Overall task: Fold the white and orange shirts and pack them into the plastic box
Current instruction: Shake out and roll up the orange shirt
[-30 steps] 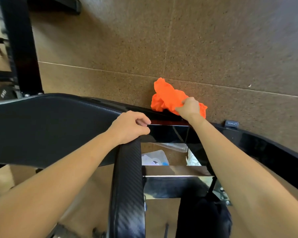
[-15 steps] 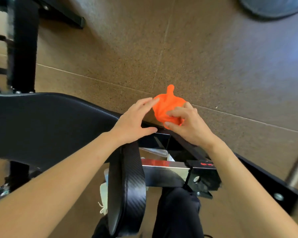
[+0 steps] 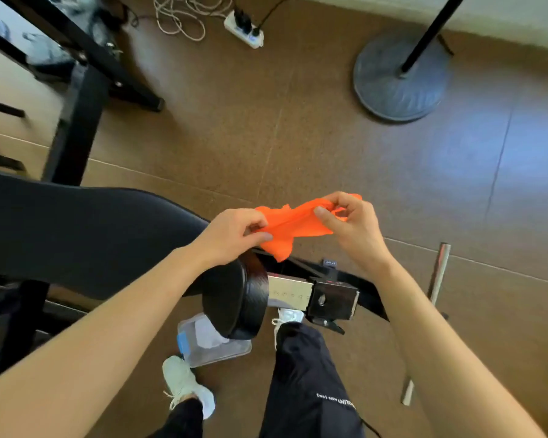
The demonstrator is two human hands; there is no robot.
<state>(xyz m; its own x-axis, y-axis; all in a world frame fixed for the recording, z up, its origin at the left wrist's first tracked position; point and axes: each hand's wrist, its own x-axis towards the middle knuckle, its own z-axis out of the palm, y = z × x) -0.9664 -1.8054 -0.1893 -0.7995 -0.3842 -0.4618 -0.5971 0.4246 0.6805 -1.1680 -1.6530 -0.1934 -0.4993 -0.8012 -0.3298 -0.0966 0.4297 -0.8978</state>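
A small orange shirt [image 3: 293, 227] hangs bunched in the air between my two hands, above the end of a black padded bench [image 3: 76, 235]. My left hand [image 3: 234, 237] pinches its left end. My right hand [image 3: 350, 227] pinches its right end, thumb and fingers closed on the cloth. On the floor below, partly hidden by the bench's round end pad, stands a clear plastic box [image 3: 209, 346] with a blue clip and something white inside; I cannot tell whether that is the white shirt.
A black round pad [image 3: 238, 300] and a metal bar with a black bracket [image 3: 332, 298] stick out under my hands. My legs and white shoes [image 3: 184, 384] stand beside the box. A fan base [image 3: 399, 77], a power strip [image 3: 246, 30] and a loose metal rod [image 3: 431, 314] lie on the brown floor.
The shirt was gripped by my right hand alone at the bench's far edge. Now both hands hold it, lifted and pulled apart. The camera has tilted up, showing more floor.
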